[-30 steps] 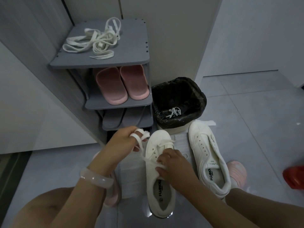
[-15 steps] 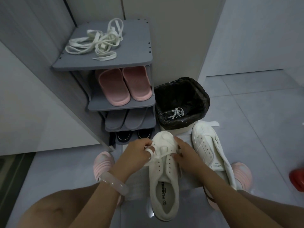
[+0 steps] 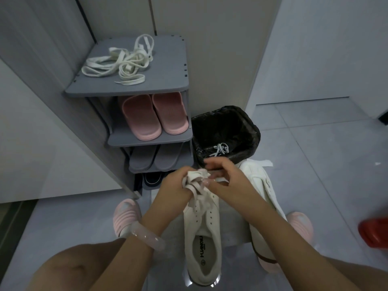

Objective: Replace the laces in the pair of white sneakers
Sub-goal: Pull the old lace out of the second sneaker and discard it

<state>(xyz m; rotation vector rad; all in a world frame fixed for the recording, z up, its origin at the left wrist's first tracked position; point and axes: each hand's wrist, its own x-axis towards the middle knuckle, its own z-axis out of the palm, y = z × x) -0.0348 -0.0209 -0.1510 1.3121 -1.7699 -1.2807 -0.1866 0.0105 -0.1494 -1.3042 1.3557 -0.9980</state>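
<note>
- Grey shoe rack (image 3: 176, 85), upper left/centre of frame. Top shelf: heap of cream laces (image 3: 119, 61), loose and tangled.
- 2nd shelf: pr of pink slippers (image 3: 152, 116), side by side, toes toward camera.
- 3rd shelf: pr of grey slippers (image 3: 157, 158).
- Bottom level: dark shoe (image 3: 152, 178), mostly hidden.
- Grey tiled floor (image 3: 315, 143), centre/right. On it: bin w/ black liner (image 3: 225, 131) just right of rack, white lace (image 3: 220, 149) inside.
- Lower centre: white sneaker (image 3: 202, 238), 2nd white sneaker (image 3: 260, 185) to its right, sheets of white paper (image 3: 265, 163) under them.
- Red object (image 3: 373, 233) at right edge, cut off.
</note>
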